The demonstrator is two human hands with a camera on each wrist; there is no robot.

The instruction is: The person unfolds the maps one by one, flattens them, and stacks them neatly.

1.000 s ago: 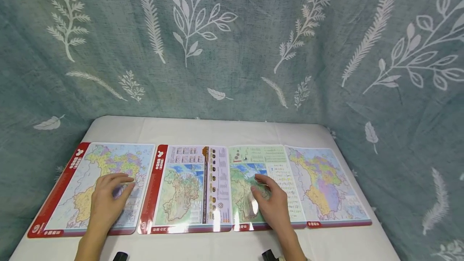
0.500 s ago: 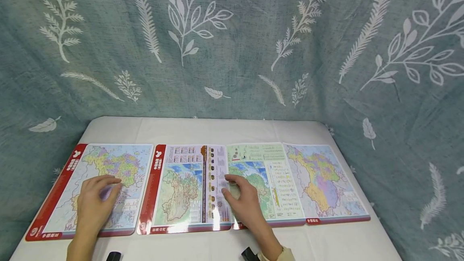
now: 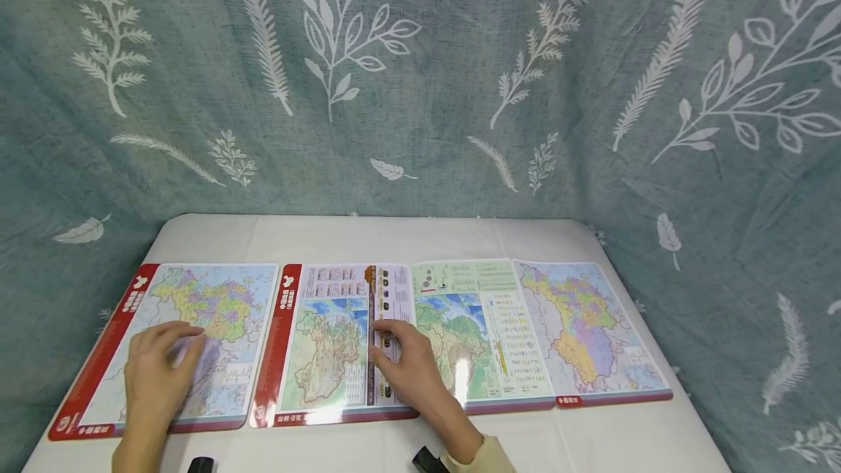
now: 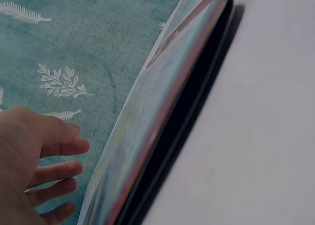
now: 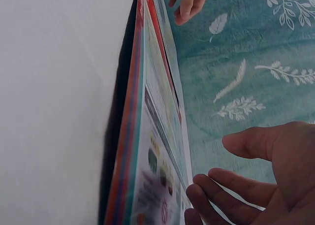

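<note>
Four-cornered, glossy map boards lie side by side in a row. My left hand (image 3: 154, 371) is over the leftmost map board (image 3: 230, 305), which has a red margin; its fingers are loosely bent and hold nothing. Past the middle, my right hand (image 3: 410, 363) hovers over the second map board (image 3: 322, 349), across its strip of small pictures, thumb and fingers apart with nothing between them. In the right wrist view the fingertips (image 5: 197, 190) overlap that board's face. The left wrist view shows the left fingers (image 4: 61, 168) spread beside the board's edge.
To the right lie a green-headed map board (image 3: 509, 378) and a colourful map board (image 3: 585, 341), edge to edge. All rest on a white-covered table (image 3: 420, 236). A green leaf-patterned curtain (image 3: 447, 57) surrounds the back and sides.
My right hand has moved left, from the green-headed board to the second board. The left hand has drifted left over its board. The boards stay in place.
</note>
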